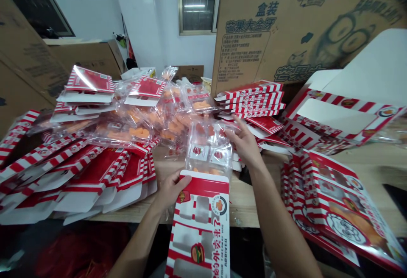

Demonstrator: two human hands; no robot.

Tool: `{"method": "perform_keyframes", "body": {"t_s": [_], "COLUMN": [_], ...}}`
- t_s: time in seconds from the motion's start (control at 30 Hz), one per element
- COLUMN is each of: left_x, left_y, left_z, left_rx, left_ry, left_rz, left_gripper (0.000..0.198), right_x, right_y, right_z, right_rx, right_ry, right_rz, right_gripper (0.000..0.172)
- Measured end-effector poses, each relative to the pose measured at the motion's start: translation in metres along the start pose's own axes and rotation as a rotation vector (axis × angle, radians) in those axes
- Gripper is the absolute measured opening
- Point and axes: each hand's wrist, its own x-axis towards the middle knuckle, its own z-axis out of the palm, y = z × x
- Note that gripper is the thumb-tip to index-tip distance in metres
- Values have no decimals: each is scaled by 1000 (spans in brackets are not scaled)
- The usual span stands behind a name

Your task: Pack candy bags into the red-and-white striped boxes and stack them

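Observation:
My left hand [169, 191] is closed on the upper left edge of a red and white striped cardboard box [199, 221] with cut-out windows and a burger picture. Just beyond the box's top end lies a clear plastic candy pack [208, 159] with orange pieces and small printed sachets. Its near end meets the box's top; whether it is inside the opening I cannot tell. My right hand [246, 144] is closed on the pack's far right edge, thumb and fingers pinching the plastic.
More clear candy packs [136, 132] are heaped behind. Flattened striped boxes [95, 174] spread over the left of the wooden table [244, 210]. Filled boxes [346, 210] stand at the right, near an open display box [340, 117]. A large brown carton [248, 62] rises behind.

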Motion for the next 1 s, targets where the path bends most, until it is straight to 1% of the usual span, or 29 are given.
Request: {"method": "perform_keyframes", "body": {"t_s": [0.1,0.17,0.23,0.27,0.3,0.33,0.47,0.5,0.57,0.63,0.7,0.77,0.87,0.9,0.97,1.0], "left_x": [-3,-4,-4,-4,-4,-4,-5,-4,0,6,14,20,27,29,34,37], "left_y": [-10,-13,-14,-13,-13,-13,-19,-21,-26,-31,-37,-45,-58,-62,-68,-69], "left_z": [1,-2,-7,-10,-13,-15,-17,-15,-11,-8,-8,-12,-21,-24,-28,-29], "left_rx": [-15,-21,2,23,47,68,120,138,194,269,366,483,653,696,755,772], "left_ry": [104,182,263,294,315,325,298,284,245,204,173,156,156,158,161,158], "left_rz": [64,111,192,231,257,265,185,170,140,112,97,80,30,9,-27,-39], "left_gripper": [30,34,35,34,34,34,39,41,42,39,34,28,43,42,27,19], "right_x": [0,-13,-33,-45,-56,-67,-101,-106,-112,-113,-110,-104,-96,-94,-94,-95], "right_y": [2,9,21,28,35,41,56,57,56,56,59,62,68,71,76,81], "right_z": [-4,-5,-6,-7,-7,-8,-6,-5,-4,-6,-15,-31,-59,-67,-76,-77], "right_rx": [-95,-132,-153,-145,-121,-78,101,105,80,62,61,71,63,54,29,15], "right_ry": [-197,-396,-603,-672,-702,-672,-358,-319,-305,-268,-181,-47,147,187,233,245], "right_rz": [96,181,259,280,286,281,287,312,395,479,515,497,470,470,481,485], "right_gripper": [36,28,26,29,33,34,27,25,23,25,28,31,33,32,31,31]}}
